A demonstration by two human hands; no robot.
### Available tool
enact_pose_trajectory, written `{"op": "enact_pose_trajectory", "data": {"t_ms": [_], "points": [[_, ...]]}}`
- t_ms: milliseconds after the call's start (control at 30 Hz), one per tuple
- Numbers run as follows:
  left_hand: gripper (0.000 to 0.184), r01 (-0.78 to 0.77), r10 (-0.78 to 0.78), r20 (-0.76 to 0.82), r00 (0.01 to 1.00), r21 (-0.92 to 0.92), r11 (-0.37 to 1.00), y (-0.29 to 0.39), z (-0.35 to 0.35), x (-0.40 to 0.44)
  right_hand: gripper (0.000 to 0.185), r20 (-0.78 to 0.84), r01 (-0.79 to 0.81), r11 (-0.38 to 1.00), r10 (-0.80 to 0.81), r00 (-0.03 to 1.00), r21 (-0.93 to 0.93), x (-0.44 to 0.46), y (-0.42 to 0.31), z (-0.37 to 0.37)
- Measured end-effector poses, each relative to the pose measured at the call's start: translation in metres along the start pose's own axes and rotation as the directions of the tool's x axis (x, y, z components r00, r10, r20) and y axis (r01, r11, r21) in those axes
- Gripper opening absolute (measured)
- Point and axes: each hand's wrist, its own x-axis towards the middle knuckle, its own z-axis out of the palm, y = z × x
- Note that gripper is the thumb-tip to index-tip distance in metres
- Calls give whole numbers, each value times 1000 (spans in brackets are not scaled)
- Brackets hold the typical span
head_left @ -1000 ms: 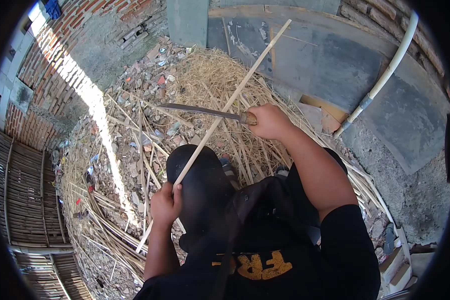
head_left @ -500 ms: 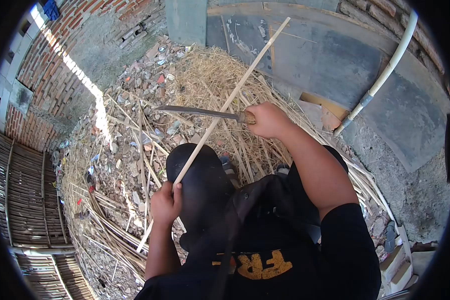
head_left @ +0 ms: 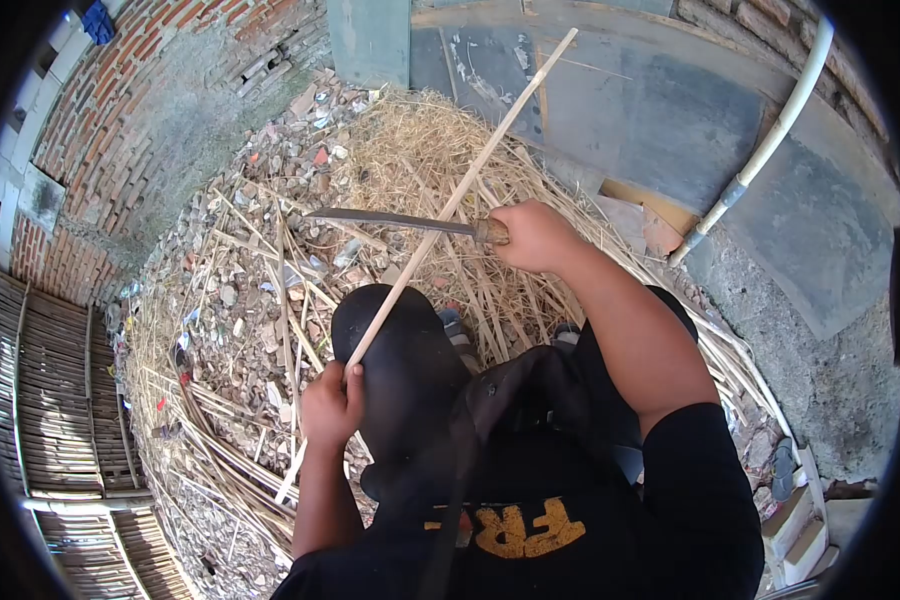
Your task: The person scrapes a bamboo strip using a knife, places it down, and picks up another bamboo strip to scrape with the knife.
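A long pale bamboo strip (head_left: 490, 147) runs slantwise from beside my left knee up toward the grey boards. My left hand (head_left: 332, 405) is closed around its lower part, thumb on top, and the strip's tail shows below the hand. In my right hand (head_left: 538, 238) is the wooden handle of a machete (head_left: 395, 219), gripped in a fist. The dark blade points left and crosses the strip near its middle; it appears to touch it. Fingers of the right hand are partly hidden behind the handle.
Straw-like shavings (head_left: 420, 140) and loose bamboo strips (head_left: 230, 440) cover the rubble ground (head_left: 260, 330). Grey boards (head_left: 650, 130) lean at the wall, with a white pipe (head_left: 780, 130) on the right. A brick wall (head_left: 100, 180) and a slatted bamboo panel (head_left: 55, 390) stand left.
Both hands, the machete and the strip keep nearly the same pose, shifted only slightly. The sunlit streak on the brick wall and rubble has faded.
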Motion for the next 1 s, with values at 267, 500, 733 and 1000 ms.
{"op": "enact_pose_trajectory", "data": {"t_ms": [267, 500, 733, 1000], "points": [[38, -11, 11, -3, 1000, -1, 1000, -1, 1, 0, 20, 44, -35, 999, 36, 998, -30, 3, 1, 1], [38, -3, 3, -7, 1000, -1, 1000, -2, 2, 0, 19, 21, -7, 1000, 8, 1000, -15, 4, 3, 3], [39, 3, -3, -3, 1000, -2, 1000, 0, 1, 0, 19, -13, 13, 999, -12, 1000, 33, 2, 5, 6], [39, 3, -3, 4, 1000, 7, 1000, 1, 0, 0, 20, -2, 6, 999, -6, 1000, 32, 2, 4, 5]]}}
